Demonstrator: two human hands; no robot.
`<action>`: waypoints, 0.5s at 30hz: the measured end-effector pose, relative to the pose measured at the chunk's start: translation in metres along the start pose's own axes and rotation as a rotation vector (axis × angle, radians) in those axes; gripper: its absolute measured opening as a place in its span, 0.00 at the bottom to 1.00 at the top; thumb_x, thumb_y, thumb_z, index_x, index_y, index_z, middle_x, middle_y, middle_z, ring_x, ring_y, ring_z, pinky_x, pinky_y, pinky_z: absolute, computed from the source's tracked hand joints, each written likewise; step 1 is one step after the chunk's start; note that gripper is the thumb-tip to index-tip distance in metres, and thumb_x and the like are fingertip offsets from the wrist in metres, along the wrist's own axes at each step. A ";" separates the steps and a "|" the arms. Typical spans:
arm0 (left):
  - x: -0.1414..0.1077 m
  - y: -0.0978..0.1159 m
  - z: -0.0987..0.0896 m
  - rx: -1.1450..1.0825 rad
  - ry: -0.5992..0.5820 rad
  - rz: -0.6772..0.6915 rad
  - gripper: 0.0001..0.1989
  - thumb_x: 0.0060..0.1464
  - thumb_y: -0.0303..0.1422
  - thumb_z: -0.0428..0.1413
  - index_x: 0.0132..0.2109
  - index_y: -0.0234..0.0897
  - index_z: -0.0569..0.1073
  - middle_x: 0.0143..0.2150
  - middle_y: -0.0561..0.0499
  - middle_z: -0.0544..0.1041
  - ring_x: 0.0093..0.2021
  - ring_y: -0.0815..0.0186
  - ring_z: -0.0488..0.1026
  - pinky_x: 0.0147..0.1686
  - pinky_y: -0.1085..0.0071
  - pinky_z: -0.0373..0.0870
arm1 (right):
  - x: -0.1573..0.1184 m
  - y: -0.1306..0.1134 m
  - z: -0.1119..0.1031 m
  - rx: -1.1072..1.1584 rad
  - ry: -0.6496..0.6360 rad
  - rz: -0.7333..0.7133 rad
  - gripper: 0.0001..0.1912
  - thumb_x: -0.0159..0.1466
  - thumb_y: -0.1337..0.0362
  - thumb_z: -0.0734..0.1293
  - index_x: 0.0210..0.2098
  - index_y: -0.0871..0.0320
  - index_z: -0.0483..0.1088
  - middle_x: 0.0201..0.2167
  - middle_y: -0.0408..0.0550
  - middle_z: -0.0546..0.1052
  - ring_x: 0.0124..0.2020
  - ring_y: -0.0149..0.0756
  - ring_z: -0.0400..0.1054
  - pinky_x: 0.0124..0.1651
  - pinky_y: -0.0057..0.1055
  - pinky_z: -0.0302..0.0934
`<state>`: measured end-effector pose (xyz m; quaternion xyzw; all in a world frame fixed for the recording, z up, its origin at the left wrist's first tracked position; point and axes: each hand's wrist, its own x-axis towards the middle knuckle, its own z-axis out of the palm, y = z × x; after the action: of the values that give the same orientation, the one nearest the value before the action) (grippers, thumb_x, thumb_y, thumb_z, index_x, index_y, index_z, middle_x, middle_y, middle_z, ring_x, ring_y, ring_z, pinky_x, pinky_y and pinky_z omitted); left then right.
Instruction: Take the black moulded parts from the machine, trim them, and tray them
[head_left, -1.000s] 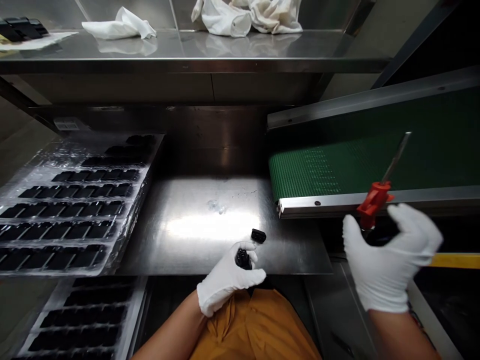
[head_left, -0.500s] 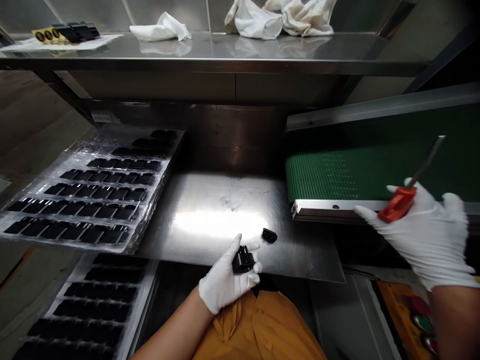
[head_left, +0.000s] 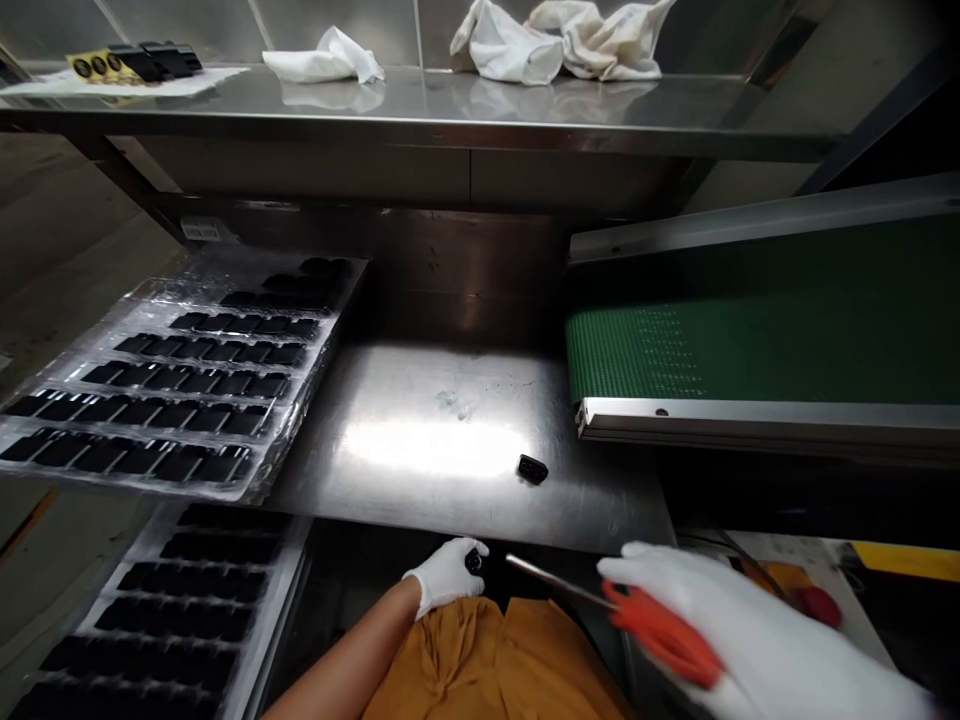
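Observation:
Just below the front edge of the steel table [head_left: 420, 500], my left hand [head_left: 448, 578] in a white glove is closed round a black part [head_left: 473, 561]. My right hand [head_left: 697, 620], also gloved and somewhat blurred, grips a screwdriver [head_left: 664, 630] by its red handle. The metal shaft points left toward the black part, with a gap between them. A small black piece [head_left: 532, 469] lies by itself on the table, above and to the right of my left hand.
Trays of black parts [head_left: 187, 377] stand at the left, with more trays [head_left: 187, 580] below. A green conveyor belt [head_left: 750, 330] is at the right. White cloths [head_left: 510, 45] lie on the shelf [head_left: 420, 105]. A red button [head_left: 817, 605] shows at lower right.
My left hand has moved down off the table's front edge with the black part, its fingers now wrapped round it. My right hand has come down and left, swinging the screwdriver to point left.

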<state>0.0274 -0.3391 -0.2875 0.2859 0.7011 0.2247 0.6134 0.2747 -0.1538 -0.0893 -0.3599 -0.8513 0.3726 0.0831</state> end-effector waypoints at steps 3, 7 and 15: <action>0.024 -0.025 0.012 0.045 -0.049 -0.014 0.23 0.30 0.21 0.56 0.40 0.38 0.71 0.31 0.56 0.68 0.33 0.66 0.66 0.36 0.70 0.63 | 0.002 0.009 0.039 -0.241 -0.629 0.021 0.06 0.53 0.64 0.62 0.27 0.51 0.71 0.26 0.46 0.77 0.27 0.40 0.70 0.30 0.34 0.57; 0.041 -0.050 0.023 0.114 -0.178 -0.079 0.25 0.29 0.18 0.54 0.40 0.38 0.70 0.31 0.58 0.68 0.32 0.70 0.65 0.36 0.73 0.64 | 0.007 0.040 0.082 -0.528 -0.808 0.108 0.08 0.52 0.65 0.63 0.30 0.56 0.72 0.29 0.52 0.77 0.30 0.47 0.72 0.29 0.34 0.54; 0.051 -0.062 0.034 0.187 -0.212 -0.063 0.24 0.27 0.15 0.53 0.37 0.38 0.70 0.30 0.59 0.68 0.32 0.69 0.65 0.35 0.73 0.63 | 0.019 0.036 0.118 -0.602 -0.889 0.097 0.13 0.53 0.62 0.64 0.36 0.58 0.74 0.34 0.56 0.79 0.35 0.52 0.74 0.32 0.37 0.59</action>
<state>0.0490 -0.3513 -0.3710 0.3418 0.6589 0.1079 0.6613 0.2327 -0.1920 -0.2003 -0.2142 -0.8559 0.2320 -0.4095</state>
